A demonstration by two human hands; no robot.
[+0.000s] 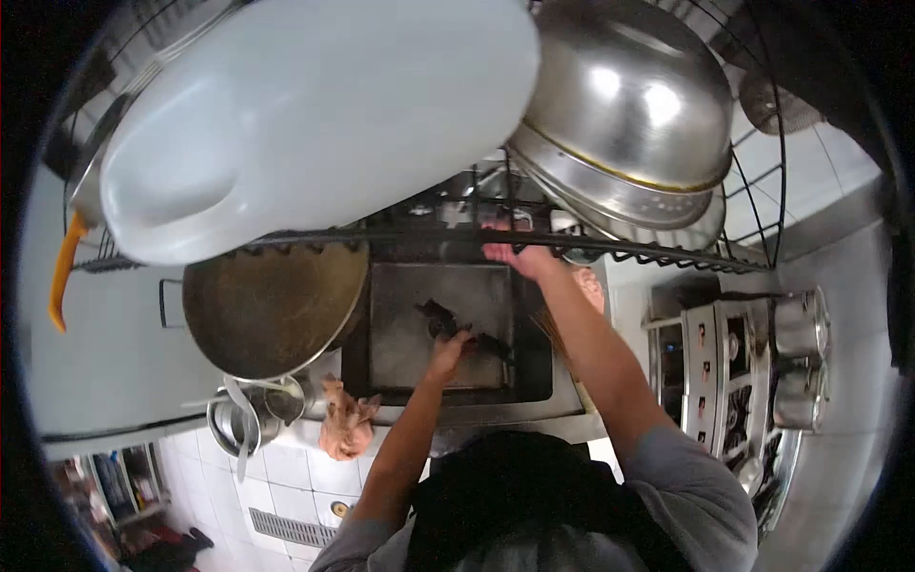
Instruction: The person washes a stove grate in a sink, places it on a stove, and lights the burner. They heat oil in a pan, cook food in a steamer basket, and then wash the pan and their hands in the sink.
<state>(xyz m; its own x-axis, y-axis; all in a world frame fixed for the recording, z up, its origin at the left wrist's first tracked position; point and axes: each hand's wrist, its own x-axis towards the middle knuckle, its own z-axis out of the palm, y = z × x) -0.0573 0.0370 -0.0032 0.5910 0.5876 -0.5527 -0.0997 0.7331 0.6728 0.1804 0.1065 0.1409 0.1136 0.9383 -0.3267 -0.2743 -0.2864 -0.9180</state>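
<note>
Fingers of the left hand (450, 357) close around a blackish, elongated object (438, 317) of unclear material, ten-to-four o'clock; the farther right hand (513, 255), one o'clock, shows unclear fingers.

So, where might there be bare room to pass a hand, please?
Inside the rectangular grey metal sink, bare patches lie left of the left hand and its black item, and between that item and the sink's far edge. Crowding: the round brown pan at left; overhead, a white plastic container and silver metal bowls on the black wire rack.
</note>
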